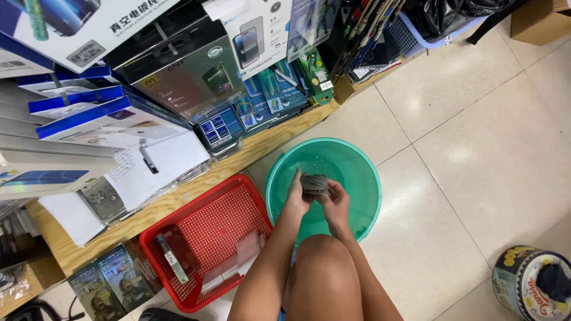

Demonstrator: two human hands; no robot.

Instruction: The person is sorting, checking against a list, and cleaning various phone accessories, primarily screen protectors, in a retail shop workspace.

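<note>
Both hands, left hand (295,199) and right hand (336,205), clamp a grey cloth (314,185) over the green basin (363,178), blue boxes (262,101) behind.

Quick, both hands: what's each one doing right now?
Left hand: closed on the grey cloth over the green basin.
Right hand: closed on the same cloth.

Pale tiled floor (476,148) under green basin (363,172), red basket (208,226), round tin (523,285).
</note>
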